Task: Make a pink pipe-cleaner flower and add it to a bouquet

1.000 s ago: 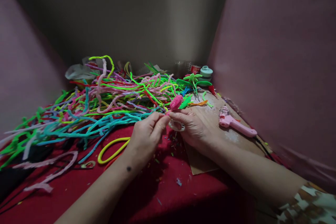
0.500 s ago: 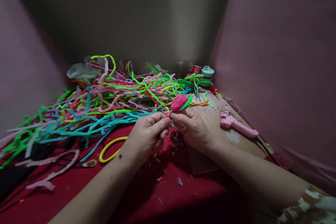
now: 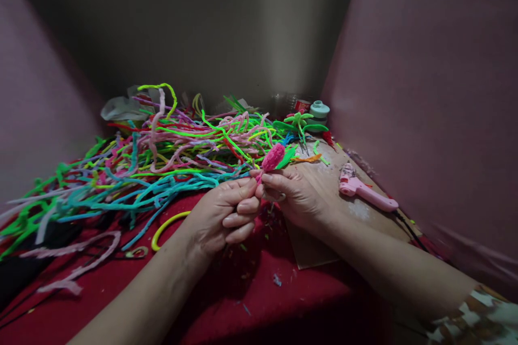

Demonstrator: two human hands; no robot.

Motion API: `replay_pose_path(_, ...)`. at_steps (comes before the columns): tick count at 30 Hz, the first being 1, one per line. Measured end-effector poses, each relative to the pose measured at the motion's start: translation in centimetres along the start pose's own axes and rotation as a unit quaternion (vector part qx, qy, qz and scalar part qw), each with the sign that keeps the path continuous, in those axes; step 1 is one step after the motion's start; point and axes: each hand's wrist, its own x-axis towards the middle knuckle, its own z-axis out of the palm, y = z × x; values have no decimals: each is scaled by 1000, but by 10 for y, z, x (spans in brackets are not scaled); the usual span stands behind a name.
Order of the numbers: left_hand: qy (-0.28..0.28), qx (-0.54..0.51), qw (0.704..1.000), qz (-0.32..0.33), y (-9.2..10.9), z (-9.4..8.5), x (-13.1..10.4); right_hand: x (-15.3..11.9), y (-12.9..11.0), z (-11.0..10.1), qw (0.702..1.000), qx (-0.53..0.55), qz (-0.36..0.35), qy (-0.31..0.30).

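Left of the pink bud (image 3: pixel 272 157), pipe cleaners (image 3: pixel 162 161) are sprawling; beneath it, the left hand (image 3: pixel 220 215) and right hand (image 3: pixel 293 197) are both pinching its stem; right of it, a glue gun (image 3: pixel 364 190) is lying on the counter (image 3: pixel 251 291).

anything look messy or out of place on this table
Yes. Small colourful clippings are scattered over the red cloth below the hands. White dried smears mark the cardboard sheet beside the pink glue gun. The pipe cleaners lie in one tangled heap rather than sorted.
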Motion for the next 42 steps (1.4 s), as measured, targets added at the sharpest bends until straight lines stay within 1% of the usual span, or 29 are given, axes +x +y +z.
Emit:
replay_pose_path(2,11,38,999,-10,1,2,-1,0,0,0,1000,1,-1,3)
replay_pose_path(4,53,122,991,-1,2,7,-2,0,2,-1,1000,4,-3,14)
replay_pose_path(5,86,186,979,15,1,10,-2,0,2,-1,1000,7,-5,19)
replay_pose_path(6,124,262,956,44,0,12,-2,0,3,-1,1000,11,-5,26)
replay_pose_path(7,162,348,919,84,-1,13,-2,0,4,-1,999,15,-5,33)
replay_pose_path(8,198,436,868,129,-4,13,-1,0,4,-1,999,20,-7,41)
replay_pose_path(9,227,517,807,171,-7,13,0,-1,5,-1,998,24,-9,49)
replay_pose_path(10,249,585,744,205,-10,11,2,-1,5,-1,998,27,-9,56)
replay_pose_path(11,261,638,687,229,-13,9,3,-1,6,-1,998,29,-6,62)
replay_pose_path(12,264,679,642,240,-16,7,4,-1,6,0,997,29,-2,66)
replay_pose_path(13,261,708,610,244,-19,5,4,-1,6,0,997,28,1,69)
replay_pose_path(14,254,728,589,245,-21,3,5,-1,6,1,997,27,3,72)
replay_pose_path(15,246,741,574,248,-22,1,5,-1,6,2,997,26,3,74)
replay_pose_path(17,236,751,560,257,-23,0,5,-1,6,3,996,25,1,80)
replay_pose_path(18,235,750,561,260,-23,-1,5,-1,6,4,996,25,-1,81)
replay_pose_path(19,235,743,570,260,-22,0,5,-1,6,4,996,25,-2,81)
replay_pose_path(21,239,716,606,251,-20,0,5,-1,5,4,997,21,2,76)
replay_pose_path(25,247,638,690,235,-13,3,4,-1,0,5,998,-8,14,60)
replay_pose_path(28,244,587,735,235,-8,6,2,-2,-3,4,999,-27,9,37)
replay_pose_path(31,245,541,773,221,-5,9,0,-2,-2,1,999,-39,-3,14)
replay_pose_path(34,252,498,803,209,-2,10,-1,-2,0,-4,998,-57,-11,5)
replay_pose_path(39,252,455,834,185,2,11,-1,-2,0,-6,996,-87,-22,12)
replay_pose_path(42,243,405,868,155,4,13,-1,-2,0,-5,994,-104,-28,19)
